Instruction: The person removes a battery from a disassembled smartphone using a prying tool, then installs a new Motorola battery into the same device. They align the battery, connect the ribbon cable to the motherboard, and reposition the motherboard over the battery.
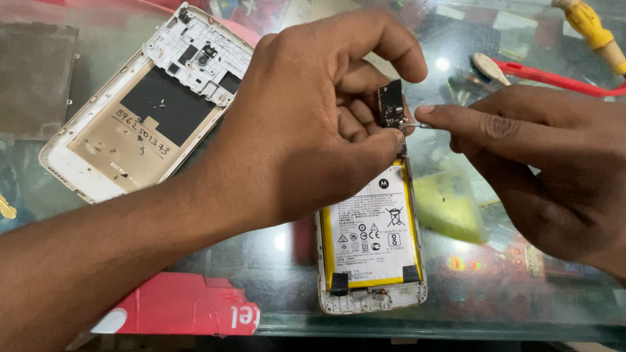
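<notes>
My left hand (313, 124) pinches a small black circuit board (391, 103) between thumb and fingers, held upright above an opened phone (370, 244). The phone lies on a glass counter with its white and yellow battery exposed. My right hand (541, 169) comes in from the right and grips a thin metal tool (418, 125) whose tip touches the lower edge of the board. My left hand hides the top part of the phone.
A white and gold phone back frame (140, 107) lies at the upper left. A red-handled tool (548, 75) and a yellow-handled tool (596, 32) rest at the upper right. Near the front edge sits a red and white card (186, 306), and a yellow pad (450, 205) lies under the glass.
</notes>
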Action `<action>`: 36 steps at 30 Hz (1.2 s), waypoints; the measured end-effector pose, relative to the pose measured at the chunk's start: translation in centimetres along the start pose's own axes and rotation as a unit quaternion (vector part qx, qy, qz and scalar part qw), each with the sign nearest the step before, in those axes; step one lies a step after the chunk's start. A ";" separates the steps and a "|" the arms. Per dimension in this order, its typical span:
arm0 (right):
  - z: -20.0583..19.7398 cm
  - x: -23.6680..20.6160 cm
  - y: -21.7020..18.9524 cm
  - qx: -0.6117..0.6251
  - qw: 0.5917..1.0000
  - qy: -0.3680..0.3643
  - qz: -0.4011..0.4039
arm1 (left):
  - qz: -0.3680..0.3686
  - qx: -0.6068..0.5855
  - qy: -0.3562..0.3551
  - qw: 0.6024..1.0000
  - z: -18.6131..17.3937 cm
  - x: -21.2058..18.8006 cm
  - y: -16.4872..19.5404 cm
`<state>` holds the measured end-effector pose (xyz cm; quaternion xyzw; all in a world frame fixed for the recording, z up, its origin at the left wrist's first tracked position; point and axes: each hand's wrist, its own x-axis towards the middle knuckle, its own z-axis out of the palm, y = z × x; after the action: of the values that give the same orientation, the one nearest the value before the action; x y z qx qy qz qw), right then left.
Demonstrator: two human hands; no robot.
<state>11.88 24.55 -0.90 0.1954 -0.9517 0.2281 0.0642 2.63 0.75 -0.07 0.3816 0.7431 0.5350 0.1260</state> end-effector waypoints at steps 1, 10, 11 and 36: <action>0.0 0.0 0.0 -0.008 1.000 0.000 0.001 | -0.014 -0.008 -0.008 1.000 -0.1 0.1 0.1; -0.2 0.5 -0.6 0.019 1.000 0.011 0.001 | -0.016 -0.051 -0.027 0.998 0.1 0.1 -0.6; -0.2 0.6 -0.6 0.008 1.000 0.011 -0.002 | -0.007 -0.038 -0.022 0.999 0.1 0.1 -0.7; 0.5 0.2 -0.4 -0.117 0.986 0.061 -0.101 | -0.041 -0.053 -0.009 0.998 0.2 0.0 0.3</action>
<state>11.80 23.89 -1.14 0.2673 -0.9414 0.1192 0.1675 2.91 0.88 0.14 0.3490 0.7275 0.5643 0.1746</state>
